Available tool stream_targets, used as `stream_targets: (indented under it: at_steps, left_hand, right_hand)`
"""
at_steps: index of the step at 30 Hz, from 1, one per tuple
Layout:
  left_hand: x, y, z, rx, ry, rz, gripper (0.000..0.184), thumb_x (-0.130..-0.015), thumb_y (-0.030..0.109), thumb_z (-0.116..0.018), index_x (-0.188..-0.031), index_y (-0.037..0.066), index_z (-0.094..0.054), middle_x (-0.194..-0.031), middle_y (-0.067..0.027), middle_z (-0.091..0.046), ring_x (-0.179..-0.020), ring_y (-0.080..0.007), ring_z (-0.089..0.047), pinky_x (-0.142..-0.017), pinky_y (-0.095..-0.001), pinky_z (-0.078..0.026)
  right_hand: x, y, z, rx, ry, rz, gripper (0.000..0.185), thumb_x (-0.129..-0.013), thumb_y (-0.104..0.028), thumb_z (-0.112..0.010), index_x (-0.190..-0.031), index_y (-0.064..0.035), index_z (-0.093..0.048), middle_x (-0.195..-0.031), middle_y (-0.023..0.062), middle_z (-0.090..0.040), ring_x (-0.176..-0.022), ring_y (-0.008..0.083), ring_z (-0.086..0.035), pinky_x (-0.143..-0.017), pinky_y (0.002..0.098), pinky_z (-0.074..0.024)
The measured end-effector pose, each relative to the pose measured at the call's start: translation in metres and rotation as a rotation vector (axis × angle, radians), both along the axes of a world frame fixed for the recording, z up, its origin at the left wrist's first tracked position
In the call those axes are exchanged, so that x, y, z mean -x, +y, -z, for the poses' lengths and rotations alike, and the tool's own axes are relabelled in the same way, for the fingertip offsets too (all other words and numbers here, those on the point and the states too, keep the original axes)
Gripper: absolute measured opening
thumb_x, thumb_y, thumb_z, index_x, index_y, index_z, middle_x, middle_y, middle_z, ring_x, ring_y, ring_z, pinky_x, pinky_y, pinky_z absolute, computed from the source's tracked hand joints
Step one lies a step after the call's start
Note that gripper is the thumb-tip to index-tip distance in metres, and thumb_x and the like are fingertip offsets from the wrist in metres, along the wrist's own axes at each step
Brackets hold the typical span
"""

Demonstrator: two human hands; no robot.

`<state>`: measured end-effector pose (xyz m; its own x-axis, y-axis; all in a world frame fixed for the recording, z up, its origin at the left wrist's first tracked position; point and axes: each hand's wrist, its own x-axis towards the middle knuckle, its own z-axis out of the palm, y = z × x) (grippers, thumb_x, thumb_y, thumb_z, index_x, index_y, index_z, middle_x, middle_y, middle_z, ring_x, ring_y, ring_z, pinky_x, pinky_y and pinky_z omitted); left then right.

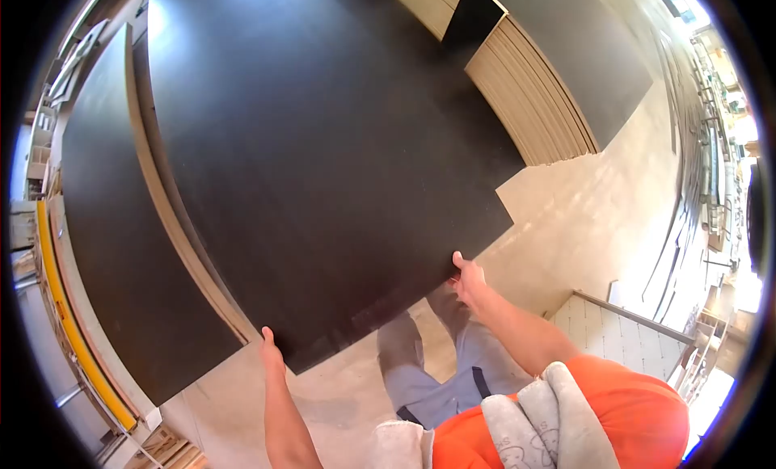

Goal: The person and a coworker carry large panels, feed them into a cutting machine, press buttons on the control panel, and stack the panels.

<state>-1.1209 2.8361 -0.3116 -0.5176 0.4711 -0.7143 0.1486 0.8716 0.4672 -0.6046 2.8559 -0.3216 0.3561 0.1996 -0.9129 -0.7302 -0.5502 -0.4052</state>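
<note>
A large black panel (323,186) spreads out before me, with a notch stepped into its right side. Near its left front corner is my left hand (273,354), thumb up at the edge and fingers mostly out of sight. My right hand (469,281) grips the front edge by the right corner, its thumb on top and its fingers curled underneath. Both hands are closed on this panel. Close along its left side lies another dark panel (121,227) with a pale edge.
To the right stands a stack of boards (533,93) with tan edges and a dark top. A yellow bar (69,315) runs along the far left. A white patterned sheet (618,336) lies low on the right. Pale floor (590,218) shows between them.
</note>
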Motion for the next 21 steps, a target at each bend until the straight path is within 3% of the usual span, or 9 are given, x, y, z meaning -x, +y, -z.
stream_targets:
  at_steps: [2,3,5,7,11,14,19,20,21]
  left_hand:
    - [-0.007,0.011,0.043,0.099,0.042,0.261,0.081,-0.096,0.049,-0.061,-0.146,-0.011,-0.037,-0.154,-0.0220,-0.040,-0.143,-0.0304,-0.038,-0.117,-0.0384,-0.029]
    - [-0.012,0.031,0.052,0.221,0.035,0.249,0.091,-0.092,0.052,-0.067,-0.148,-0.010,-0.033,-0.157,-0.0228,-0.034,-0.146,-0.0314,-0.033,-0.118,-0.0388,-0.027]
    - [-0.046,0.081,0.054,0.193,0.177,0.016,0.093,-0.088,0.053,-0.071,-0.147,-0.010,-0.037,-0.153,-0.0210,-0.041,-0.141,-0.0312,-0.040,-0.116,-0.0391,-0.031]
    - [-0.048,0.106,0.078,-0.033,-0.079,-0.017,0.091,-0.087,0.054,-0.072,-0.145,-0.009,-0.041,-0.148,-0.0197,-0.047,-0.134,-0.0314,-0.047,-0.112,-0.0399,-0.036]
    - [-0.089,0.133,0.063,-0.132,-0.042,0.010,0.087,-0.087,0.058,-0.071,-0.142,-0.006,-0.048,-0.140,-0.0163,-0.055,-0.124,-0.0290,-0.054,-0.107,-0.0401,-0.041]
    - [-0.114,0.149,0.052,0.075,0.228,0.114,0.084,-0.088,0.059,-0.069,-0.139,-0.005,-0.051,-0.137,-0.0160,-0.058,-0.122,-0.0284,-0.056,-0.107,-0.0397,-0.041]
    - [-0.139,0.137,0.061,-0.095,0.051,0.043,0.082,-0.088,0.058,-0.069,-0.137,-0.005,-0.053,-0.134,-0.0153,-0.060,-0.119,-0.0283,-0.058,-0.105,-0.0393,-0.043]
    - [-0.145,0.132,0.072,-0.143,0.080,0.058,0.082,-0.088,0.059,-0.069,-0.137,-0.005,-0.053,-0.134,-0.0150,-0.060,-0.119,-0.0280,-0.058,-0.105,-0.0390,-0.044]
    - [-0.152,0.133,0.070,-0.192,0.108,0.076,0.082,-0.087,0.059,-0.070,-0.136,-0.005,-0.054,-0.134,-0.0147,-0.060,-0.119,-0.0276,-0.058,-0.104,-0.0388,-0.044]
  right_hand:
    - [-0.029,0.015,0.026,0.186,-0.114,-0.206,0.033,-0.096,-0.031,-0.067,-0.104,0.0008,-0.065,-0.095,0.0089,-0.069,-0.084,0.0222,-0.066,-0.071,0.0387,-0.0500]
    - [-0.043,0.024,0.039,0.282,-0.166,-0.308,0.034,-0.095,-0.033,-0.069,-0.101,0.0005,-0.066,-0.092,0.0081,-0.069,-0.079,0.0213,-0.066,-0.069,0.0368,-0.0494]
    - [-0.052,0.058,0.028,0.234,-0.349,-0.469,0.036,-0.092,-0.037,-0.071,-0.097,-0.0005,-0.068,-0.088,0.0088,-0.070,-0.075,0.0200,-0.067,-0.064,0.0340,-0.0475]
    - [-0.063,0.077,0.032,0.193,-0.412,-0.597,0.038,-0.092,-0.038,-0.070,-0.097,-0.0004,-0.068,-0.087,0.0087,-0.070,-0.076,0.0195,-0.068,-0.063,0.0322,-0.0460]
    - [-0.075,0.105,0.036,0.268,-0.368,-0.501,0.041,-0.095,-0.039,-0.066,-0.098,0.0014,-0.066,-0.091,0.0119,-0.072,-0.079,0.0221,-0.071,-0.061,0.0314,-0.0424]
    - [-0.089,0.121,0.028,0.313,-0.321,-0.464,0.043,-0.096,-0.041,-0.064,-0.102,0.0017,-0.065,-0.092,0.0129,-0.073,-0.080,0.0242,-0.073,-0.063,0.0336,-0.0432]
    - [-0.119,0.121,0.023,0.389,-0.353,-0.542,0.044,-0.096,-0.042,-0.063,-0.103,0.0013,-0.064,-0.091,0.0120,-0.072,-0.080,0.0253,-0.073,-0.063,0.0343,-0.0432]
    - [-0.122,0.124,0.019,0.386,-0.398,-0.510,0.039,-0.095,-0.031,-0.068,-0.098,0.0079,-0.066,-0.085,0.0130,-0.070,-0.073,0.0244,-0.070,-0.069,0.0324,-0.0534]
    - [-0.127,0.124,0.023,0.347,-0.360,-0.469,0.038,-0.095,-0.031,-0.068,-0.099,0.0071,-0.066,-0.086,0.0124,-0.070,-0.074,0.0242,-0.070,-0.068,0.0322,-0.0526]
